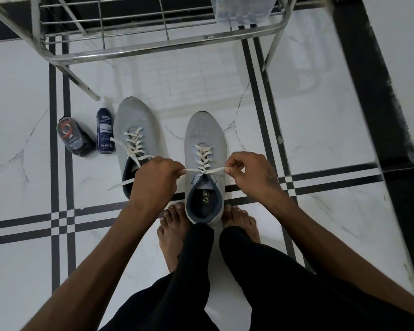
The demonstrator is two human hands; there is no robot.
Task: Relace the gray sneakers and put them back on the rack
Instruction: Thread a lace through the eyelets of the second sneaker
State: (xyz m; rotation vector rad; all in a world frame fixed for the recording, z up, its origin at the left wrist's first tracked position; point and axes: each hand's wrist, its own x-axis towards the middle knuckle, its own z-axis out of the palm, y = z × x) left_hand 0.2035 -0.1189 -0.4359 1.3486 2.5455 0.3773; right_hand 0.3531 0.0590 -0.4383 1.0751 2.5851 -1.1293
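1. White marble-look floor tiles (320, 130) with dark stripe borders carry the whole scene; a steel wire rack (158, 44) stands at the far side, its near shelf bare where it shows.
2. Two gray sneakers sit side by side, toes toward the rack. The left sneaker (135, 130) is laced, its ends lying loose and untied.
3. The right sneaker (204, 137) sits just in front of the person's bare feet (172, 225), heel between them.
4. The left hand (157, 177) pinches one end of the white lace (202, 172); the right hand (249, 170) pinches the other. They are held apart, drawing the lace taut across the top eyelets.
5. Judged step: lacing on this shoe looks complete, and the ends are being tightened.
6. Next would be crossing and knotting the ends, then tying the other shoe, before lifting both to the rack.
7. A dark spray bottle (105, 132) and a small dark pack (75, 137) lie left of the shoes.
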